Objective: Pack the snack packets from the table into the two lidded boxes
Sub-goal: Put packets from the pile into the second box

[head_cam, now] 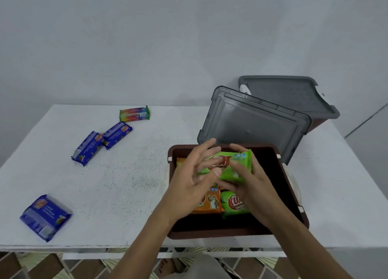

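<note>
Blue wrappers lay furthest left: one blue packet [46, 216] near the front edge of the table [136, 184], and a blue pair [100, 142] further back, touching at their ends, with a striped packet [134, 113] just beyond them. All four were well apart from the box, so I judged they were waiting their turn. My left hand [189, 180] hung over the left wall of the brown box [220, 233], fingers spread wide and straight, gripping nothing. It was blurred, so I could not tell whether its thumb touched the green packet [228, 164], but I judged it was there to steady that end. That packet was above the back half of the box, tilted, not yet laid down. My right hand [252, 186] held it, fingers curled round its right end, a hold that should let me lower it flat. Beneath it, an orange packet [210, 204] and a second green one [235, 203] lay side by side on the box floor, touching and set to the left, which left the dark right part free for more. The loose lid [252, 123] was propped behind the box, seemingly against the second box [315, 124], out of the way of my reach. That box, back right, had its own lid [287, 93] on, and I could not see inside.
</note>
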{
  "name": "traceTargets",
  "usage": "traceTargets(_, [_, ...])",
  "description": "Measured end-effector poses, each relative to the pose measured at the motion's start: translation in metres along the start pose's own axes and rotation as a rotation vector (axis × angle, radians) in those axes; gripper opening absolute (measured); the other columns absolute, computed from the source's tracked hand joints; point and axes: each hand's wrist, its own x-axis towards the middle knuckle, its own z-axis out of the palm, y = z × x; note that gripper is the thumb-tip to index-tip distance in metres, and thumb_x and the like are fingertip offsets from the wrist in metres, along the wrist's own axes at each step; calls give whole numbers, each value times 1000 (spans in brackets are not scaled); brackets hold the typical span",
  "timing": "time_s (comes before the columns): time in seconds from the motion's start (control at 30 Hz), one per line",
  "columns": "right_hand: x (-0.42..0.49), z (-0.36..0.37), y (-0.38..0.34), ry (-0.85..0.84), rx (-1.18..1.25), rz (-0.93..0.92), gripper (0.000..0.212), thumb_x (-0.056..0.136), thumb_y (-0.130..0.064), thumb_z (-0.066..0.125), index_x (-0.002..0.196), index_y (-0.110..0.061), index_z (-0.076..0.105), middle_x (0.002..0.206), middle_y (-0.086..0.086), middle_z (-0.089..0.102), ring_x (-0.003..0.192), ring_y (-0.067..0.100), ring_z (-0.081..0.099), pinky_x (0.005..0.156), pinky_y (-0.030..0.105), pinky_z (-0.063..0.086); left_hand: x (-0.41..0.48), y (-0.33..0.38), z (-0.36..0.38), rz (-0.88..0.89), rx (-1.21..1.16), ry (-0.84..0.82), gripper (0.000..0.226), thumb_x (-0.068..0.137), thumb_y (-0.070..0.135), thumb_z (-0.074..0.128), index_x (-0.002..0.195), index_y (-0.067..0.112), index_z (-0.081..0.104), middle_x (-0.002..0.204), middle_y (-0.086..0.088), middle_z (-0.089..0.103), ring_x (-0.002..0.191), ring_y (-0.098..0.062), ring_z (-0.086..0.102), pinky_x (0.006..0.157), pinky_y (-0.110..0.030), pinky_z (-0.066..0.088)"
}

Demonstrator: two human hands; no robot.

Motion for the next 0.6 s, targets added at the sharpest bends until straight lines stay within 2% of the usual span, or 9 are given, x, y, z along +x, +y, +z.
traceTargets(0.1, [-8,-17,-4,79,-194,-53,43,93,-19,60,131,-38,50,119,6,65,108,29,68,80,42,60,-2,-9,-13,21,192,175,38,96,25,55,132,35,55,126,16,62,120,-4,57,91,-24,53])
traceTargets(0.2, [-18,-35,-15,96,-440,-86,43,91,-23,62,130,-37,51,109,-10,66,105,19,69,71,38,62,-5,-19,-31,53,412,314,29,98,19,55,121,36,60,121,19,61,114,4,56,84,-9,48])
traceTargets(0.3, [-26,-52,-21,72,-607,-45,23,90,-23,61,112,-29,65,109,-15,65,106,16,68,68,37,62,-9,-29,-41,39,626,330,28,97,20,54,122,30,60,128,16,56,116,8,50,92,-8,39])
traceTargets(0.4, [-29,-66,-20,78,-718,45,14,90,-21,62,100,-28,70,112,-10,66,104,11,67,67,34,62,-12,-37,-44,-8,716,326,28,95,23,53,122,22,63,133,8,55,120,0,46,97,-13,32])
traceTargets(0.5, [-29,-70,-18,75,-729,112,27,98,-7,53,99,-28,70,118,-7,65,102,3,67,71,27,60,-14,-42,-43,-27,733,325,27,95,19,55,120,19,65,135,2,55,124,-8,46,97,-14,32])
traceTargets(0.6, [-26,-70,-13,-26,-748,210,34,100,-3,48,111,-29,67,125,-8,60,108,4,65,79,26,59,-15,-45,-44,-14,741,329,26,95,18,55,118,18,66,136,1,54,124,-8,46,97,-15,34])
